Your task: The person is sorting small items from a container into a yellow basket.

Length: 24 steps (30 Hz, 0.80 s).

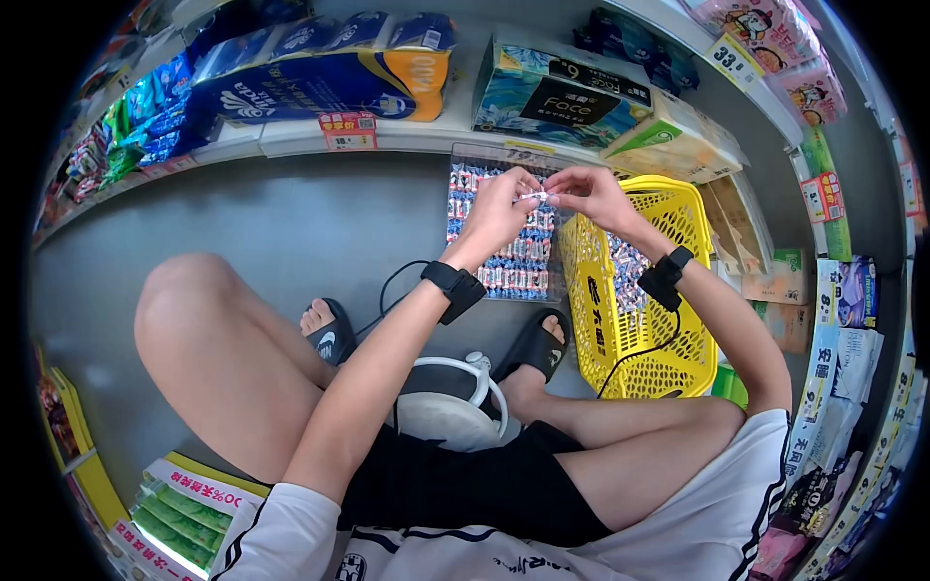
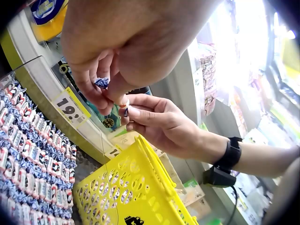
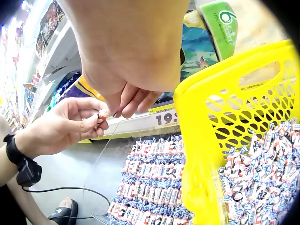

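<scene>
Both hands meet over a clear tray (image 1: 475, 151) that holds neat rows of wrapped candies (image 1: 518, 279). Between them is a single wrapped candy (image 1: 535, 197), white and red with blue twisted wrapper ends. My left hand (image 1: 497, 211) pinches it from one side with thumb and fingers. From the other side my right hand (image 1: 599, 201) pinches its end between thumb and fingertips. In the left wrist view a blue twisted wrapper end (image 2: 101, 83) pokes out among the left fingers. Part of the candy is hidden by the fingertips.
A yellow basket (image 1: 644, 378) with loose candies (image 3: 262, 173) stands right of the tray. Behind are shelves with a blue tissue pack (image 1: 320, 92) and tissue boxes (image 1: 562, 92). A white round stool (image 1: 446, 421) is between the legs; wrist cables hang near both arms.
</scene>
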Each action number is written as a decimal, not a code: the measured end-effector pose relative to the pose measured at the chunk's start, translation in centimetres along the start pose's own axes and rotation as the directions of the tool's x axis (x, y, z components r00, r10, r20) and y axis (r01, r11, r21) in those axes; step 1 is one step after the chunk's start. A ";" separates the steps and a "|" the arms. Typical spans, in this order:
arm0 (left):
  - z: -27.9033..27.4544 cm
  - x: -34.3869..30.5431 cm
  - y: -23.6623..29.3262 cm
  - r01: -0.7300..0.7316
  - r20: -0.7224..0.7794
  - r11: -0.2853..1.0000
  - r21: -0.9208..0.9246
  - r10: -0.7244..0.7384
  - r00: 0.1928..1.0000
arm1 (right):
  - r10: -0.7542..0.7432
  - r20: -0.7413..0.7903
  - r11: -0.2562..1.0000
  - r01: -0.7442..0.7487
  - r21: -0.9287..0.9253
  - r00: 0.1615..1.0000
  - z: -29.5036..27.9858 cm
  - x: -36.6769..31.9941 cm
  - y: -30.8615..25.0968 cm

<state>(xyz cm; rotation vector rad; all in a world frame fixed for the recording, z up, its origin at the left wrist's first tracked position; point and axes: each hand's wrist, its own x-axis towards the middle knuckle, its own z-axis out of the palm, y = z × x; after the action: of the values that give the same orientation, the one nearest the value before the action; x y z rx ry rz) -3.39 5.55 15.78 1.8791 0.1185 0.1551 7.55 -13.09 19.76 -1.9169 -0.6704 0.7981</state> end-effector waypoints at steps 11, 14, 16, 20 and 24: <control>-1.1 -0.8 -4.4 -0.053 -0.043 0.996 0.071 0.056 0.997 | 0.094 0.038 0.995 -0.092 -0.042 0.995 2.9 3.5 0.7; -1.5 -1.0 -4.6 -0.037 -0.003 0.996 0.083 0.037 0.999 | 0.105 0.049 0.993 -0.102 -0.066 0.993 3.2 4.3 2.3; -1.4 -1.5 -4.9 -0.007 0.055 0.997 0.083 0.002 0.999 | 0.108 0.046 0.987 -0.102 -0.122 0.993 3.6 4.3 2.2; -1.2 -1.4 -5.2 0.034 0.186 0.998 0.049 -0.042 0.982 | 0.010 0.062 0.980 0.002 -0.197 0.998 3.8 3.9 2.5; -0.5 -1.7 -5.8 0.013 0.225 0.992 0.128 -0.042 0.974 | -0.068 0.099 0.949 0.095 -0.301 0.993 4.3 3.1 1.7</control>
<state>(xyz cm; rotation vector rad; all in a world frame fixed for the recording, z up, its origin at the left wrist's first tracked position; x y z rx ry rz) -5.14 7.52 10.29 2.0053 -0.0026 -0.0890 6.54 -9.26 15.87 -2.1239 -0.9680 0.7634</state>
